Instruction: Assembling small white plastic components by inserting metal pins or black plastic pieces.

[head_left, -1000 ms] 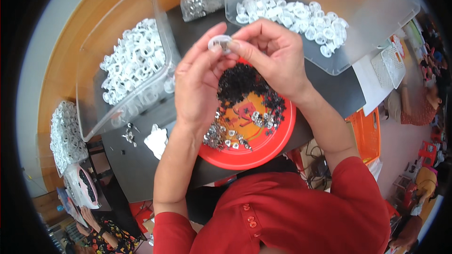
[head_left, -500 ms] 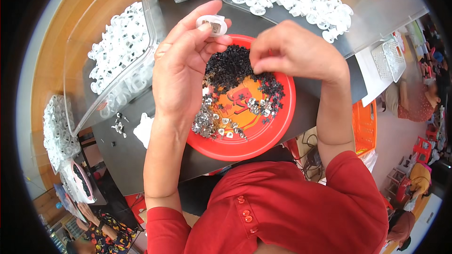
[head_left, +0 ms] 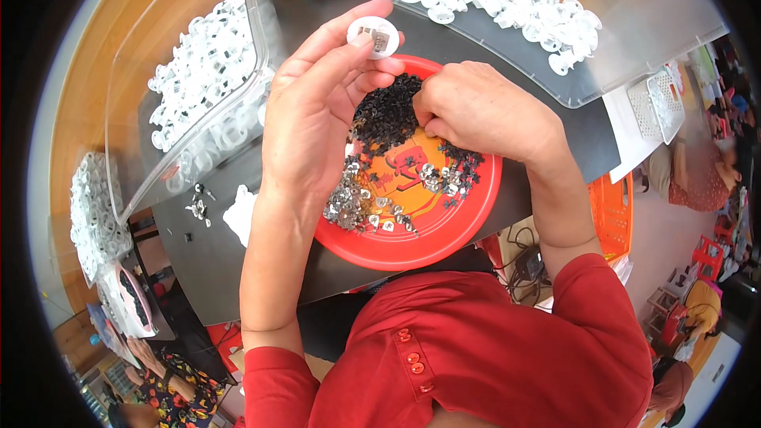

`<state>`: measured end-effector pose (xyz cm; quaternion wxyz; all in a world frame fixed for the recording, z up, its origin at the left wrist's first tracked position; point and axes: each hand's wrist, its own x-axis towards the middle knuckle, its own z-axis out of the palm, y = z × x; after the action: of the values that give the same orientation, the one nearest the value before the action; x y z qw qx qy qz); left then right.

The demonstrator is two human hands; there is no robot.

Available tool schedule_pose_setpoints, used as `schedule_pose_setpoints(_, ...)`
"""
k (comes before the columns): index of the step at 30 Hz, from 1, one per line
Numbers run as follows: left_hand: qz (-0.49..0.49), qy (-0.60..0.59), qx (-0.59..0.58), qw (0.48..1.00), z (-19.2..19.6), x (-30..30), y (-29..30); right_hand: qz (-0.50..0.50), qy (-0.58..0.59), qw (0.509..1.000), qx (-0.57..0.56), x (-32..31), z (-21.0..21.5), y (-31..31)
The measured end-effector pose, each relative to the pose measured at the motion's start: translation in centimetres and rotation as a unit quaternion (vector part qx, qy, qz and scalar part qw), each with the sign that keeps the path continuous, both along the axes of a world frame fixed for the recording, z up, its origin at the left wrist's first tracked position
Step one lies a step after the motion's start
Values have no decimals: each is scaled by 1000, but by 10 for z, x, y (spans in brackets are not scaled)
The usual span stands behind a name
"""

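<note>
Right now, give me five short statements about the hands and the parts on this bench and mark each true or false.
1. The left hand holds a round white cap at its fingertips. True.
2. The right hand rests in a clear bin. False: it is over the red plate, at the pile of small black parts.
3. The plate also holds small silvery metal pieces. True.
4. The plate is blue. False: it is red.
5. The clear bin at upper right holds white parts. True.
</note>
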<state>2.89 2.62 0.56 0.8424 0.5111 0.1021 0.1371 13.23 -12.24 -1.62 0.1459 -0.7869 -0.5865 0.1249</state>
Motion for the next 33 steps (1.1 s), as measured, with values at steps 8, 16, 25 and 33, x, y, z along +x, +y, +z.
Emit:
schedule_pose_setpoints(8,7,10,24,1000,2,0,-3,8,-22,1000,-19,-1,2,1)
schedule_pose_setpoints(16,8,16,22,1000,1,0,-2,2,-58,998,-6,0,3,2)
schedule_pose_setpoints(25,-2,32,30,999,-1,1,-2,9,-79,997,16,-6,0,5)
schedule_pose_setpoints(33,8,17,9,1000,-4,1,0,43,86,989,114,13,13,0)
